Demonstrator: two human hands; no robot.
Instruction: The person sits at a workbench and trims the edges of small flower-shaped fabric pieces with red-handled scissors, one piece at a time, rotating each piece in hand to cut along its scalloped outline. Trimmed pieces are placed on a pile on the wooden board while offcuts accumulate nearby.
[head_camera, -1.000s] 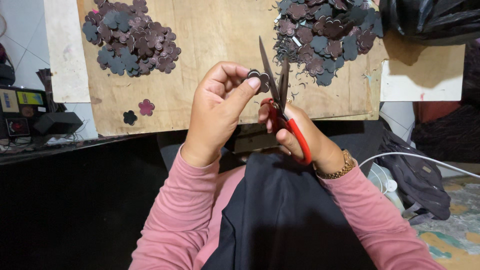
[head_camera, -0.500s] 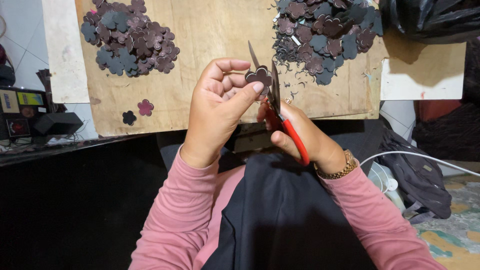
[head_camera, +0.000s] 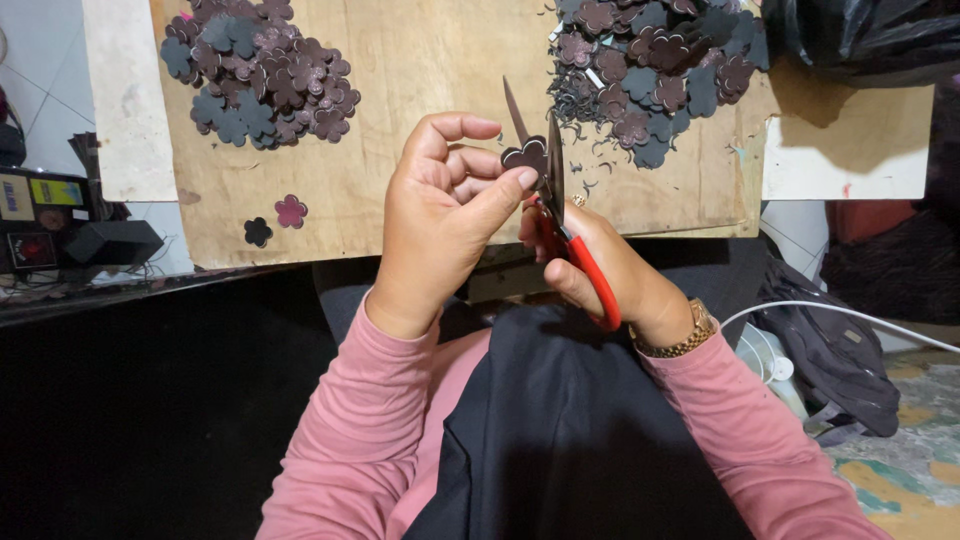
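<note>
Scissors (head_camera: 560, 215): red handles, blades pointing up, slightly open.
Left hand (head_camera: 445, 215): pinching a dark flower-shaped piece (head_camera: 525, 156).
Right hand (head_camera: 610, 270): gripping the scissors.

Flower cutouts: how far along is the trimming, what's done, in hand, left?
Done, by the look of it: a tidy pile of dark flower shapes at the board's left, two loose ones below it. In hand: the left hand pinches one flower piece while the right hand works red-handled scissors at its edge. Probably left: the second pile on the right, mixed with curled offcuts.
</note>
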